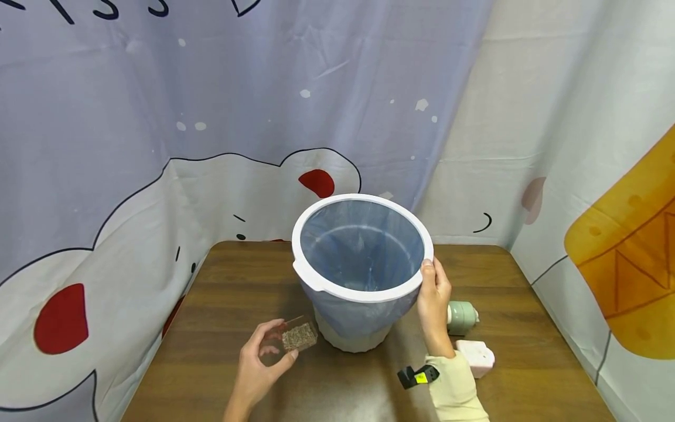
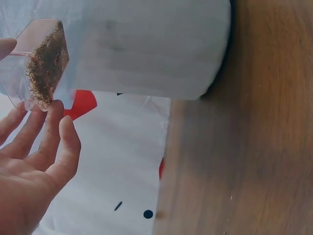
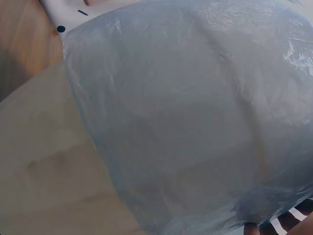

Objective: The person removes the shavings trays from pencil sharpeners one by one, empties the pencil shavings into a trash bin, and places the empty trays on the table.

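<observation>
The left hand [image 1: 258,362] pinched a small clear box [image 1: 299,337] between thumb and fingers, its other fingers spread along the side. Brown granular matter lay packed against one face of the box, and the see-through walls were plain in the left wrist view. The box was held outside the bin [image 1: 364,296], near its lower left side and over the wooden table [image 1: 232,293].

The right hand [image 1: 435,299] gripped the bin's white rim on the right, thumb on top and the other fingers around the outside. A bluish translucent liner [image 1: 364,252] covered the inside of the bin and hung down over the outer wall below the rim, wrinkled in the right wrist view, with the pale lower wall showing beneath its edge.

On the right cuff, a pale yellow sleeve [image 1: 456,390], sat a small black device [image 1: 419,375] with a bright yellow label [image 1: 421,378], too small to make out. Beyond the right hand, a green container [image 1: 462,317] lay on its side on the table, with a white and pink object [image 1: 476,356] just in front of it.

Black lettering [image 1: 107,10] ran along the top of the printed curtain [image 1: 237,88], cut off by the edge of the view; two of the characters may have been an S. Below it the print showed white figures outlined in black, red patches and, at far right, an orange shape [image 1: 627,246].
</observation>
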Demonstrator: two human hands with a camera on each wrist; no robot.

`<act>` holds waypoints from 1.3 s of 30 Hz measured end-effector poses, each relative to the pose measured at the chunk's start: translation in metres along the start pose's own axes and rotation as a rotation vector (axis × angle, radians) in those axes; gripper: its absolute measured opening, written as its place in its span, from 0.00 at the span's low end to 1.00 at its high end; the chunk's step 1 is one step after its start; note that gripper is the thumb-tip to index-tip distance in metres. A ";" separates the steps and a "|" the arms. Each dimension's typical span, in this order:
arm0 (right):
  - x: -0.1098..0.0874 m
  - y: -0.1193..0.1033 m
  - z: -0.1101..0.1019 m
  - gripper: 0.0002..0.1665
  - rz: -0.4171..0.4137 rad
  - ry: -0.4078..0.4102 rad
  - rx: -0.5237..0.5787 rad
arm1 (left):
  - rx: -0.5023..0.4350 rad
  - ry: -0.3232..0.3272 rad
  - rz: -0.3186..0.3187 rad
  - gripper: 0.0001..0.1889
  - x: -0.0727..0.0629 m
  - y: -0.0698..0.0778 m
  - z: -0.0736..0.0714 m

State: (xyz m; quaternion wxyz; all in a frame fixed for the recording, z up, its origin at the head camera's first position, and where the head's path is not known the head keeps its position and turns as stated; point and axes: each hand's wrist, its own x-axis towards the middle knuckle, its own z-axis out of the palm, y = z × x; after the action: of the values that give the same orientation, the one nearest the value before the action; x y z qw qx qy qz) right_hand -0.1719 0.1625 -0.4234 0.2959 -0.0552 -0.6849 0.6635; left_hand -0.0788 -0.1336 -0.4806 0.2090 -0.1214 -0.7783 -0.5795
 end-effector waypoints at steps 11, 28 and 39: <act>0.000 0.002 0.000 0.24 0.010 0.004 0.029 | 0.010 0.020 0.017 0.29 0.002 0.004 -0.006; -0.001 -0.005 0.002 0.24 0.023 -0.011 0.074 | 0.022 0.036 0.063 0.29 0.008 0.012 -0.011; -0.010 -0.029 0.005 0.24 0.025 -0.008 0.074 | 0.031 0.017 0.004 0.29 0.011 0.018 -0.018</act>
State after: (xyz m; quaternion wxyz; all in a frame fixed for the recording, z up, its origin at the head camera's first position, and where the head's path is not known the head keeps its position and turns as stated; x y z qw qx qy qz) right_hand -0.1566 0.1503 -0.3997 0.2867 -0.0503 -0.6604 0.6922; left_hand -0.0774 -0.1464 -0.4560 0.2187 -0.1148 -0.7853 -0.5677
